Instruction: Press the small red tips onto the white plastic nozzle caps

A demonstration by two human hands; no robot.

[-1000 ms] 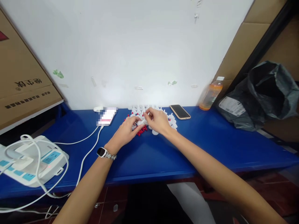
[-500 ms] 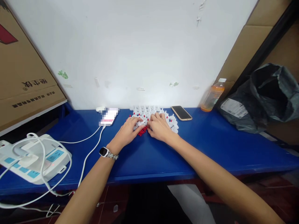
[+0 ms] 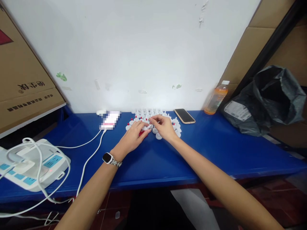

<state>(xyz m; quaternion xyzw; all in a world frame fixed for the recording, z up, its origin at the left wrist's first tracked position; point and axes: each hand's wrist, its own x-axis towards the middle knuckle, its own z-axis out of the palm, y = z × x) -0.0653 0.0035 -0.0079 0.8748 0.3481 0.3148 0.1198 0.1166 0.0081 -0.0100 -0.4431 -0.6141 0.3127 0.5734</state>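
My left hand (image 3: 134, 136), with a watch on its wrist, is closed on a white nozzle cap (image 3: 148, 127) between thumb and fingers. Close by on the right, my right hand (image 3: 165, 128) pinches at the cap's tip; whatever its fingertips hold is too small to make out. Small red tips (image 3: 143, 133) lie in a heap partly hidden under my left hand. Around both hands stand several white nozzle caps (image 3: 158, 136), some with red tips on them, others bare.
Behind the caps is a white wall. A phone (image 3: 184, 116) and an orange drink bottle (image 3: 216, 98) are at right, near a dark plastic bag (image 3: 247, 102). At left lie a charging phone (image 3: 110, 120), cables and a power strip (image 3: 35, 164) on the blue table (image 3: 153, 166).
My right hand has lifted away from the red heap to the tip of the white cap, uncovering caps below it. My left hand still holds the cap, now tilted toward the right hand.
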